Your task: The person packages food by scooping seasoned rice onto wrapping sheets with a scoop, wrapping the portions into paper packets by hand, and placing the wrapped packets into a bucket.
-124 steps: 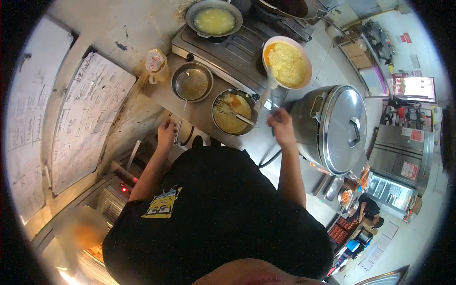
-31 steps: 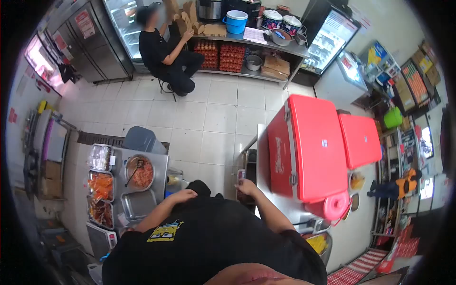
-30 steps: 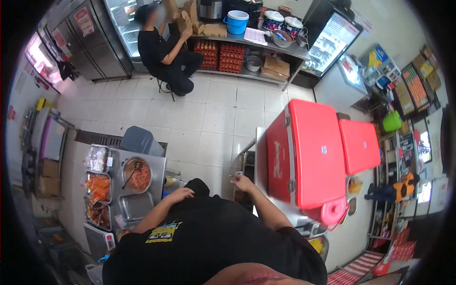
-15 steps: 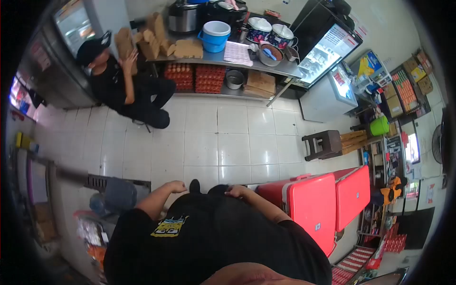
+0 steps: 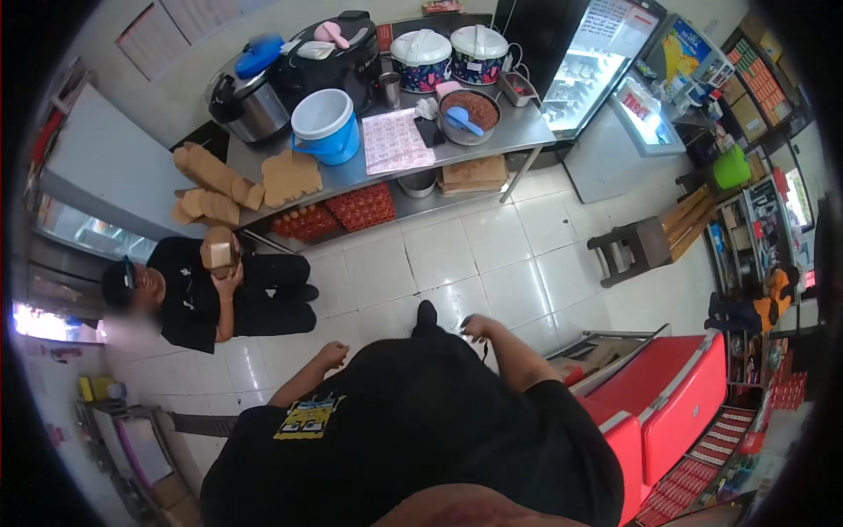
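Loosely curled at my side, my left hand (image 5: 333,355) shows nothing between its fingers. My right hand (image 5: 477,328) is out in front of my hip with its fingers bent together. A small dark bit and a thin dark strand show by them, too small to name. Both hands are low over the tiled floor (image 5: 448,246), apart from the steel table (image 5: 347,193). Nearest to my right arm is a red cooler box (image 5: 685,404).
A seated person (image 5: 189,294) at left holds brown cardboard boxes (image 5: 219,252). On the table are a blue bucket (image 5: 338,140), printed paper (image 5: 395,140), a phone (image 5: 429,132), a bowl of brown food (image 5: 474,112) and flowered pots (image 5: 421,66). A stool (image 5: 637,246) stands at right.
My view has turned and come closer to the table. My right hand has moved away from my waist, out to the right. The seated person now holds the boxes lower, before the chest.
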The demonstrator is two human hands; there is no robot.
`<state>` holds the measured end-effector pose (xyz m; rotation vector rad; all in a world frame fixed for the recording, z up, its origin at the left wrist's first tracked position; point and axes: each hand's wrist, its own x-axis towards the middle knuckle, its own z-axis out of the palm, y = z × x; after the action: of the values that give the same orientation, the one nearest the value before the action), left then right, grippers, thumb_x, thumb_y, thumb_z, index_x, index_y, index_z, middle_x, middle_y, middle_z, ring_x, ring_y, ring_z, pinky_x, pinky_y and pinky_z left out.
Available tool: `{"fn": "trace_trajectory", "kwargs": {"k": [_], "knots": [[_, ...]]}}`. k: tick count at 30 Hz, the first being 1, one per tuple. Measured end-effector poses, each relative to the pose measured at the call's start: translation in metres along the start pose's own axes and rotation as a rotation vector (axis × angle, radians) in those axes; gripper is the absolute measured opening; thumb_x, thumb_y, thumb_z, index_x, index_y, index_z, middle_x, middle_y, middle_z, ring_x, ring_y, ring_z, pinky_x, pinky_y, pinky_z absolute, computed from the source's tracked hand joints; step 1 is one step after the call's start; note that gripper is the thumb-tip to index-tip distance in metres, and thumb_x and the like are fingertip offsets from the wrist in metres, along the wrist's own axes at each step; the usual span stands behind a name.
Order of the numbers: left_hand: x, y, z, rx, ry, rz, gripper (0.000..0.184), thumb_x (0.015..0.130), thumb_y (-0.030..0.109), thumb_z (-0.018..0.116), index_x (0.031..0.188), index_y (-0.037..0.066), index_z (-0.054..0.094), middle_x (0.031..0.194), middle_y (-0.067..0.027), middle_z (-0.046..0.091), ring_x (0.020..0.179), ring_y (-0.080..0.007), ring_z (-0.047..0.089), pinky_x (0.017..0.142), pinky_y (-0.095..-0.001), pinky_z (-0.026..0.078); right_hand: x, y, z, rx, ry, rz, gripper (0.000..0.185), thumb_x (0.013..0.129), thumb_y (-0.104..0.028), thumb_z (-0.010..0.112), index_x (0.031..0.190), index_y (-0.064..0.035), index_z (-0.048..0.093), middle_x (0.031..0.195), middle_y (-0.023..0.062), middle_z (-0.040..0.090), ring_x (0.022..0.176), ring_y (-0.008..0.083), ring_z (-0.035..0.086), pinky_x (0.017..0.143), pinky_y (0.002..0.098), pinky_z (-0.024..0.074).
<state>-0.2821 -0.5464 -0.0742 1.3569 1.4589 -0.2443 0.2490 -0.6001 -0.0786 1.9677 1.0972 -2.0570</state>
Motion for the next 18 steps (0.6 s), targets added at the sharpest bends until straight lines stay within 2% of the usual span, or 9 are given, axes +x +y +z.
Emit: {"fn": "trace_trajectory", "kwargs": {"k": [1, 3, 5, 6, 9, 12, 14, 16, 18], "knots": [[-0.002, 0.005, -0.009, 0.002, -0.003, -0.018, 0.043, 0.097, 0.042, 0.061, 0.104, 0.0, 0.069, 0.084, -0.0147, 0.069, 0.074, -0.0219, 0.069, 0.061, -0.0399, 0.056, 0.004, -0.015, -0.025, -0.016, 0.072, -0.014, 0.047, 0.091, -0.032, 0.074, 0.13, -0.0095, 0.064, 0.107, 0.016, 0.071, 0.077, 0.0321, 0.073, 0.058, 0.0443, 0.06], [0.001, 0.022, -0.025, 0.008, 0.049, -0.036, 0.047, 0.098, 0.042, 0.06, 0.111, -0.002, 0.07, 0.092, -0.019, 0.071, 0.077, -0.0267, 0.07, 0.069, -0.0408, 0.056, 0.033, -0.034, -0.08, -0.008, 0.246, -0.163, 0.037, 0.087, -0.034, 0.076, 0.113, -0.0078, 0.072, 0.093, 0.0141, 0.074, 0.071, 0.0266, 0.073, 0.057, 0.0433, 0.06], [0.015, 0.043, -0.037, 0.008, 0.094, -0.041, 0.051, 0.1, 0.043, 0.058, 0.117, -0.004, 0.07, 0.1, -0.0233, 0.074, 0.081, -0.0315, 0.071, 0.076, -0.0418, 0.056, 0.039, -0.079, -0.125, -0.196, 0.725, -0.309, 0.038, 0.083, -0.034, 0.077, 0.109, -0.0068, 0.073, 0.097, 0.0204, 0.074, 0.091, 0.0325, 0.073, 0.082, 0.0431, 0.0587], [0.02, 0.051, -0.042, 0.001, 0.086, -0.046, 0.051, 0.1, 0.043, 0.058, 0.117, -0.004, 0.07, 0.1, -0.0233, 0.074, 0.081, -0.0315, 0.071, 0.076, -0.0418, 0.056, 0.039, -0.105, -0.151, -0.129, 0.8, -0.342, 0.039, 0.082, -0.033, 0.077, 0.109, -0.0056, 0.072, 0.098, 0.0222, 0.074, 0.098, 0.0372, 0.07, 0.09, 0.0436, 0.0553], [0.046, 0.067, -0.052, -0.084, 0.254, -0.074, 0.046, 0.099, 0.038, 0.06, 0.115, -0.004, 0.071, 0.093, -0.0206, 0.075, 0.081, -0.0288, 0.072, 0.074, -0.0409, 0.055, 0.04, -0.182, -0.227, -0.081, 1.122, -0.458, 0.038, 0.08, -0.028, 0.078, 0.109, -0.0045, 0.07, 0.099, 0.0226, 0.07, 0.095, 0.0395, 0.069, 0.086, 0.0469, 0.0549], [0.119, 0.075, -0.071, -0.3, 0.385, 0.138, 0.034, 0.098, 0.03, 0.063, 0.105, -0.002, 0.072, 0.083, -0.0152, 0.074, 0.076, -0.0244, 0.071, 0.07, -0.0401, 0.055, 0.023, -0.261, -0.293, -0.094, 1.285, -0.438, 0.041, 0.078, -0.024, 0.08, 0.111, -0.0025, 0.066, 0.103, 0.0225, 0.067, 0.095, 0.0405, 0.066, 0.085, 0.0478, 0.0537], [0.117, 0.197, -0.128, -0.292, 0.395, 0.064, 0.034, 0.098, 0.031, 0.063, 0.103, -0.002, 0.07, 0.083, -0.0147, 0.073, 0.076, -0.0248, 0.071, 0.071, -0.0402, 0.055, 0.016, -0.302, -0.332, -0.188, 1.423, -0.487, 0.045, 0.077, -0.02, 0.081, 0.113, -0.0008, 0.062, 0.106, 0.0222, 0.062, 0.098, 0.0411, 0.063, 0.086, 0.0484, 0.0519], [0.19, 0.235, -0.153, -0.306, 0.42, 0.225, 0.032, 0.098, 0.03, 0.062, 0.104, -0.001, 0.069, 0.087, -0.016, 0.073, 0.079, -0.0275, 0.072, 0.073, -0.0406, 0.055, 0.031, -0.321, -0.361, -0.15, 1.414, -0.495, 0.049, 0.076, -0.018, 0.083, 0.116, -0.0022, 0.059, 0.11, 0.0225, 0.06, 0.102, 0.0428, 0.061, 0.09, 0.0488, 0.0511], [0.249, 0.308, -0.198, 0.007, 0.437, 0.419, 0.03, 0.099, 0.028, 0.062, 0.107, -0.001, 0.069, 0.093, -0.0179, 0.073, 0.086, -0.0302, 0.072, 0.077, -0.0407, 0.055, 0.04, -0.34, -0.391, -0.121, 1.407, -0.502, 0.054, 0.075, -0.017, 0.084, 0.119, -0.0035, 0.057, 0.114, 0.0227, 0.057, 0.107, 0.0446, 0.059, 0.093, 0.0491, 0.0503]]}}
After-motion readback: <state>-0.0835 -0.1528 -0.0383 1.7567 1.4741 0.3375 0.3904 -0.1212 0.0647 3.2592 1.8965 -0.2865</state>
